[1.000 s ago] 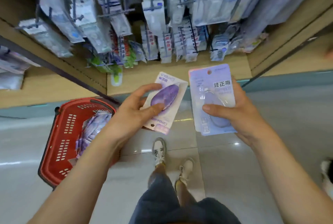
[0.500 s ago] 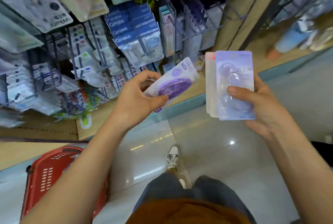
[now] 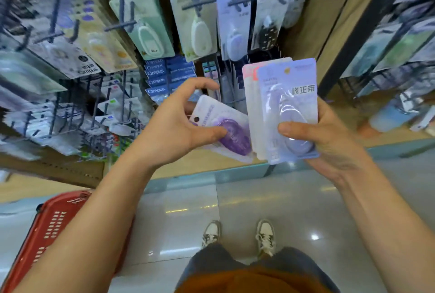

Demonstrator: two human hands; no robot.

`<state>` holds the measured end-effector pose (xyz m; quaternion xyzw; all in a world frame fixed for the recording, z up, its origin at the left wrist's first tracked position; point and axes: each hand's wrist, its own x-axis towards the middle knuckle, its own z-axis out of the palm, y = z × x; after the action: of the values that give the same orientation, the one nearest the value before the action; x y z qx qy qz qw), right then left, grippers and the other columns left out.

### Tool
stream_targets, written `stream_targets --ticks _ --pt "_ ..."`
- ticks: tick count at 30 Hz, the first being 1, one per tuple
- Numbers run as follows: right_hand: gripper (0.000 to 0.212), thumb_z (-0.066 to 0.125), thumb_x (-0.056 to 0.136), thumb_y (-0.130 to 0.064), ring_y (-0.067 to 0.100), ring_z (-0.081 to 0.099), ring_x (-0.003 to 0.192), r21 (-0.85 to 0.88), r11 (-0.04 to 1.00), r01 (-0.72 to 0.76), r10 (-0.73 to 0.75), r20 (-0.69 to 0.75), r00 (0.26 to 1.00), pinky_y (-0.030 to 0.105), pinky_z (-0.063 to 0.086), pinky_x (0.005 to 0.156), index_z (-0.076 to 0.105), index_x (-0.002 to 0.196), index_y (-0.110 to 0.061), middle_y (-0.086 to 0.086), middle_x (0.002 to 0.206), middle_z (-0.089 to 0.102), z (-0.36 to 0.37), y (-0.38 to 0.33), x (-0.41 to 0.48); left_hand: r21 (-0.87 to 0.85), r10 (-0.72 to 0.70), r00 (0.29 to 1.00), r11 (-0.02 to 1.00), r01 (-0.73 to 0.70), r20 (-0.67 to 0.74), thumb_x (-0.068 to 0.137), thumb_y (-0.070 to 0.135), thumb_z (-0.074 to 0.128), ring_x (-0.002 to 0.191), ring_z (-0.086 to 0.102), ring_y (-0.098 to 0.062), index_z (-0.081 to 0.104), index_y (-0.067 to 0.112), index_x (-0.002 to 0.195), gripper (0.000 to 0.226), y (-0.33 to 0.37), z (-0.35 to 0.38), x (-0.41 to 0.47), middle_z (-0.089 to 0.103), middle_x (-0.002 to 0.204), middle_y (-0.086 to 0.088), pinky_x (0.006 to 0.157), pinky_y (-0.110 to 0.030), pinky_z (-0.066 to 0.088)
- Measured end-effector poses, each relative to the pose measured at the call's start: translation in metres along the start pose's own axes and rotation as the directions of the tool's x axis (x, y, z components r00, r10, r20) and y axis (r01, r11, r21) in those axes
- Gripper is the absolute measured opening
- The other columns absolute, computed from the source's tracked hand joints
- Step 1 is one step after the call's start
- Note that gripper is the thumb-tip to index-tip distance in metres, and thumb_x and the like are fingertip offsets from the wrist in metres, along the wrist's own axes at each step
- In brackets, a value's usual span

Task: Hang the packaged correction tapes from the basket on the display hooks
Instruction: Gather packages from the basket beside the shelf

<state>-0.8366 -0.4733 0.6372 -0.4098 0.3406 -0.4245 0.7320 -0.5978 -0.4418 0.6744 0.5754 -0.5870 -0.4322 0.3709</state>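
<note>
Moved: purple pack (image 3: 233, 137), edge now beside stack (image 3: 292, 106).

We see a glossy, pale tiled floor (image 3: 294, 210) carrying a red basket (image 3: 47, 229) at the lower left and a pair of sneakers (image 3: 264, 236) near the middle. Above it, the display hooks (image 3: 120, 26) carry rows of packaged correction tapes (image 3: 150, 38), hanging close together.

You're standing in a stationery shop. Display hooks (image 3: 120, 26) carry carded packs (image 3: 150, 33). A red basket (image 3: 51, 229) sits on glossy floor (image 3: 294, 198).
</note>
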Motion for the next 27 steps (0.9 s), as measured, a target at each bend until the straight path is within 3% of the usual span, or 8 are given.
stream_targets --ticks 2,4,8,11,15,18,22,27 --pt "0.075 0.097 0.037 -0.017 0.017 0.073 0.084 0.098 0.994 -0.058 0.056 0.028 0.998 0.034 0.059 0.070 0.069 0.107 -0.020 0.000 0.097 0.075 -0.005 -0.004 0.000 -0.120 0.004 0.995 0.993 -0.015 -0.095 0.068 0.009 0.083 0.062 0.060 -0.040 0.056 0.039 0.109 0.057 0.013 0.011 0.002 0.073 0.082 -0.014 0.060 -0.047 0.053" --pt "0.074 0.099 0.028 -0.027 0.020 0.073 0.084 0.246 0.963 -0.111 0.095 0.076 0.993 0.037 0.060 0.072 0.076 0.099 -0.019 0.003 0.096 0.075 -0.005 -0.004 0.000 -0.169 0.032 0.964 0.982 -0.079 -0.263 0.075 0.007 0.081 0.068 0.060 -0.025 0.056 0.033 0.099 0.043 0.022 0.023 0.006 0.069 0.088 -0.014 0.063 -0.036 0.050" --pt "0.069 0.100 0.024 -0.020 0.020 0.075 0.081 0.468 0.869 -0.159 0.120 0.113 0.986 0.036 0.060 0.066 0.081 0.090 -0.018 0.004 0.093 0.077 0.002 -0.003 0.001 0.021 0.119 0.860 0.992 -0.124 -0.496 0.086 0.013 0.074 0.073 0.053 -0.008 0.056 0.025 0.076 0.024 0.028 0.044 0.011 0.060 0.078 0.008 0.069 -0.027 0.040" --pt "0.075 0.100 0.027 -0.016 0.023 0.074 0.092 0.542 0.821 -0.179 0.134 0.121 0.984 0.042 0.060 0.072 0.080 0.100 -0.018 0.006 0.105 0.075 0.006 -0.003 0.003 0.068 0.087 0.849 0.996 -0.060 -0.521 0.086 0.027 0.071 0.075 0.058 -0.002 0.065 0.031 0.077 0.012 0.029 0.048 0.008 0.065 0.077 0.017 0.074 -0.027 0.042" --pt "0.075 0.095 0.051 -0.020 0.031 0.068 0.107 0.464 0.873 -0.149 0.051 0.217 0.975 0.045 0.057 0.084 0.070 0.121 -0.011 0.016 0.119 0.068 0.018 -0.010 0.006 0.051 0.010 0.953 0.999 0.006 -0.302 0.086 0.052 0.065 0.081 0.063 -0.018 0.076 0.032 0.093 0.024 0.037 0.062 -0.001 0.071 0.079 0.007 0.072 -0.036 0.049" --pt "0.066 0.096 0.045 -0.029 0.028 0.071 0.100 0.385 0.920 -0.082 0.020 0.161 0.987 0.041 0.059 0.078 0.076 0.108 -0.018 0.015 0.113 0.072 0.028 -0.021 0.005 -0.187 -0.038 0.937 0.982 -0.030 -0.349 0.085 0.044 0.072 0.094 0.070 -0.017 0.078 0.030 0.092 0.017 0.048 0.070 -0.003 0.076 0.095 0.002 0.081 -0.038 0.057" --pt "0.066 0.093 0.053 -0.023 0.027 0.072 0.100 0.314 0.949 -0.027 0.009 0.059 0.998 0.045 0.061 0.079 0.069 0.115 -0.023 0.009 0.114 0.073 0.038 -0.033 0.002 -0.226 -0.061 0.876 0.973 -0.056 -0.479 0.079 0.051 0.062 0.099 0.069 -0.031 0.074 0.036 0.098 0.028 0.062 0.076 0.000 0.073 0.104 -0.005 0.081 -0.062 0.054" --pt "0.057 0.091 0.058 -0.041 0.022 0.072 0.102 0.274 0.962 0.009 -0.087 0.272 0.958 0.035 0.059 0.076 0.074 0.111 -0.028 0.005 0.113 0.074 0.038 -0.051 -0.005 -0.308 -0.029 0.806 0.932 -0.193 -0.591 0.076 0.025 0.074 0.079 0.068 -0.021 0.070 0.019 0.089 0.015 0.088 0.075 0.005 0.074 0.089 -0.003 0.071 -0.039 0.056"
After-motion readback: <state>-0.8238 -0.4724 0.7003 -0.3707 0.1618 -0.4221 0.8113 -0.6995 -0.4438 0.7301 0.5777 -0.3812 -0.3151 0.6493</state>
